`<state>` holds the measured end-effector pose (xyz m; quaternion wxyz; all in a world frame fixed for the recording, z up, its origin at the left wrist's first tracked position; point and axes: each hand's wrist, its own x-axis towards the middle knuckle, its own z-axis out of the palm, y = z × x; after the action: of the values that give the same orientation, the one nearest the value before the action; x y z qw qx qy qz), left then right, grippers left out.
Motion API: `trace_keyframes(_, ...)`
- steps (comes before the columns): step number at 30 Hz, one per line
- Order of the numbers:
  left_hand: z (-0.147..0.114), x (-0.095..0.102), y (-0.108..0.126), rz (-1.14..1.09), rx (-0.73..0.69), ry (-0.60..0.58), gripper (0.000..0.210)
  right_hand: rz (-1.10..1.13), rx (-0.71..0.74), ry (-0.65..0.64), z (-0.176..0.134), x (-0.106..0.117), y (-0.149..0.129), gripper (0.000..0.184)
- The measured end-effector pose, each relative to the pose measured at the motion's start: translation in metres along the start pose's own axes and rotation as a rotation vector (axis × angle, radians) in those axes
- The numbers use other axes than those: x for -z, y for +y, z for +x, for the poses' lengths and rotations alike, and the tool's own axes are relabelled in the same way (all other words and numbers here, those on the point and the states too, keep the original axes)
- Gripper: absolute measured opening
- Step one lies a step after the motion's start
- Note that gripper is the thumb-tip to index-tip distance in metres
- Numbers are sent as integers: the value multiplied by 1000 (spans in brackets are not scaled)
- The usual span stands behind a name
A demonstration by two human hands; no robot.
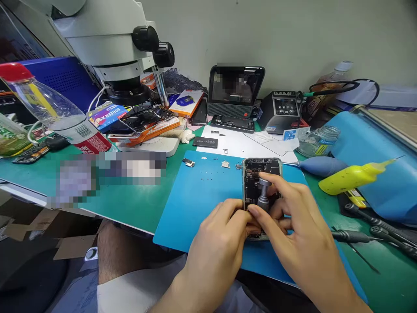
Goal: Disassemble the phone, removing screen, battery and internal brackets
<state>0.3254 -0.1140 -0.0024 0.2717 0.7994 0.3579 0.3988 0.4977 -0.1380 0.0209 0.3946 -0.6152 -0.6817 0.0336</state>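
An opened phone (pixel 257 167), its inner boards bare, lies on a blue mat (pixel 182 204). My left hand (pixel 221 239) is closed at its lower left edge, with fingertips bent over the frame; some of them are hidden. A short grey screwdriver (pixel 263 195) stands nearly upright over the phone's inside, its tip out of sight. My right hand (pixel 299 230) is closed around the screwdriver, with the index finger by its top cap and the thumb reaching toward the left fingers. Small metal parts (pixel 225 164) and several tiny screws (pixel 206 178) lie left of the phone.
A phone battery (pixel 205 142) rests behind the mat. A microscope (pixel 107 48) and a tilted bottle (pixel 78 130) stand left. To the right are a blue air blower (pixel 322 166), a yellow squeeze bottle (pixel 352 179) with a needle, a glass jar (pixel 319 141) and screwdrivers (pixel 352 236).
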Motion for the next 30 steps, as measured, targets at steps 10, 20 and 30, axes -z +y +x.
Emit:
trace_keyframes(10, -1, -2, -1, -9, -11, 9, 18, 131, -37, 68, -8, -1, 0, 42)
trace_keyframes(20, -2, -1, -1, -21, -5, 0, 19, 143, -26, 72, -8, -3, 0, 45)
trace_keyframes(30, -2, -1, 0, -31, -6, 3, 19, 100, -19, 108, -8, -3, -1, 46)
